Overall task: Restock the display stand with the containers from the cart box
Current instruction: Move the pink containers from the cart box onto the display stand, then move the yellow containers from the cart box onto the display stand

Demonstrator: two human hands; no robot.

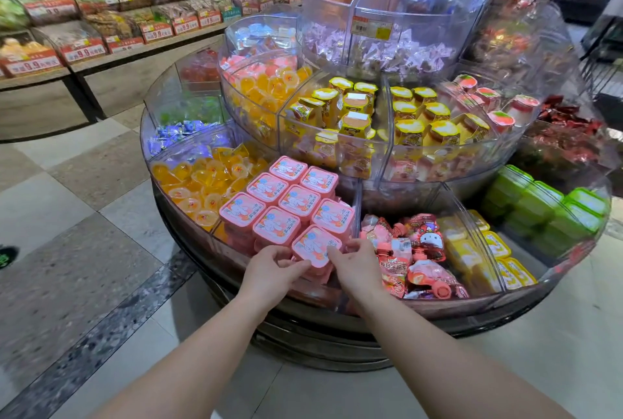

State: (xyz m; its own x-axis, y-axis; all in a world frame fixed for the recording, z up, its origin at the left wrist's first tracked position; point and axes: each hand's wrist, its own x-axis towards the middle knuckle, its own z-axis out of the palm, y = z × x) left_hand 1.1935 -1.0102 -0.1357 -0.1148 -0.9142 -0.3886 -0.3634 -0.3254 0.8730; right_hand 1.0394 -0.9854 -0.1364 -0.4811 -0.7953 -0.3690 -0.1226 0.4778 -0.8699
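A round, tiered clear-plastic display stand (pixel 337 297) fills the middle of the head view. In its lowest front compartment lie several square pink containers (pixel 286 196) with a cartoon rabbit on the lid, set in rows. The nearest pink container (pixel 315 245) sits tilted at the front of that compartment. My left hand (pixel 273 270) pinches its left front corner, and my right hand (pixel 354 267) grips its right side. The cart box is not in view.
Orange jelly cups (pixel 199 182) fill the compartment to the left, pink pouches (pixel 414 250) the one to the right, then yellow (pixel 499 250) and green packs (pixel 546 209). Yellow-lidded jars (pixel 354 108) sit on the tier above. Snack shelves (pixel 101 31) run along the far left across a tiled aisle.
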